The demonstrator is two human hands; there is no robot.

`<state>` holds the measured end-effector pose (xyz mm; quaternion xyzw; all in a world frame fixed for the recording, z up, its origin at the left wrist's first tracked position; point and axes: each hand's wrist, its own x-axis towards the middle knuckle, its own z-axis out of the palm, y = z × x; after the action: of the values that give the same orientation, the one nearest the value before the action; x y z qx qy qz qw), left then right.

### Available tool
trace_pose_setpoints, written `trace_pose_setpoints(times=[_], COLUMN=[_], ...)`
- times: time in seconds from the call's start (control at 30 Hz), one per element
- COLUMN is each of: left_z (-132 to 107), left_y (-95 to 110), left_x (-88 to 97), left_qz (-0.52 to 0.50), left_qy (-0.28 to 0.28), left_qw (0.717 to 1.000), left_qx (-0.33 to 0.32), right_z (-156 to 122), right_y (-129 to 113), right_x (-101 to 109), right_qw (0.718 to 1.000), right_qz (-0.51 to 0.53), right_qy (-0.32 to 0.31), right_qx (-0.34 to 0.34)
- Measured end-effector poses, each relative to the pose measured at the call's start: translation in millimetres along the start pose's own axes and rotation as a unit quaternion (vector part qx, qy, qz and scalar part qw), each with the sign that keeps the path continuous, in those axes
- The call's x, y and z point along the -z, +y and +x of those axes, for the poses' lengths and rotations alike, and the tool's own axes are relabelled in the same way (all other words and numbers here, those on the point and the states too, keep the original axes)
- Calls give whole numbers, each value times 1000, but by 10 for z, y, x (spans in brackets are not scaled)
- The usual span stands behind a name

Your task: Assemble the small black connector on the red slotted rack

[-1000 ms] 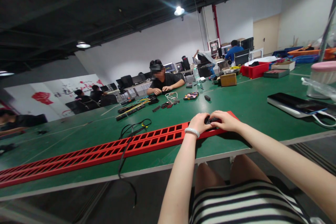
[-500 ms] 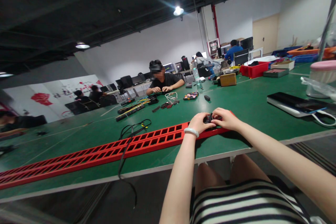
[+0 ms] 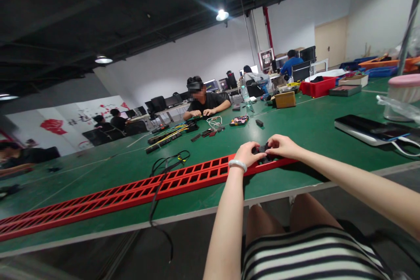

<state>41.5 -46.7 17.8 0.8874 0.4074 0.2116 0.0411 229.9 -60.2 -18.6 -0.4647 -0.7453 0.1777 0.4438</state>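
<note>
Two bare hands meet over the right-hand end of a long red slotted rail (image 3: 197,186) in the head view, with a small black part (image 3: 263,152) between them. The black part sits at the rail, close to the near edge of the green surface (image 3: 311,127); whether it is one piece or several, seated or slightly raised, cannot be told. On the left hand (image 3: 248,153), thumb and fingers are curled in with only a narrow gap, the black part between them. On the right hand (image 3: 282,146), the fingers are drawn together in a pinch at its other side.

Since the hold seems to be by the tips alone, uneven pressure could make the black part twist or slip; a small loose piece might then fall into one of the rail's openings. A sideways push could also skid the rail, as no clamp shows on it. A black cable (image 3: 160,183) lies across the rail and hangs over the near edge, so a knee or sleeve catching it could drag on the rail. Beyond the hands, a loose black block (image 3: 259,123) could be knocked by an outward sweep.
</note>
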Motion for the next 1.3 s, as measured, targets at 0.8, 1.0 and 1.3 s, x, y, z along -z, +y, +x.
trace_pose_setpoints(times=[0.8,1.0,1.3], left_z=[17,22,24], left_y=[-10,-43,-63], left_x=[-21,-41,-46], left_qz=[11,12,18], left_qy=[-6,-3,-7], left_qw=[1000,1000,1000], left_qx=[0,-11,-16], right_z=[-114,-123,-115], right_y=[33,24,28], right_x=[163,166,159], right_qw=[996,995,994], right_qz=[5,-6,-12], right_qy=[-63,-74,-83], right_qx=[57,62,64])
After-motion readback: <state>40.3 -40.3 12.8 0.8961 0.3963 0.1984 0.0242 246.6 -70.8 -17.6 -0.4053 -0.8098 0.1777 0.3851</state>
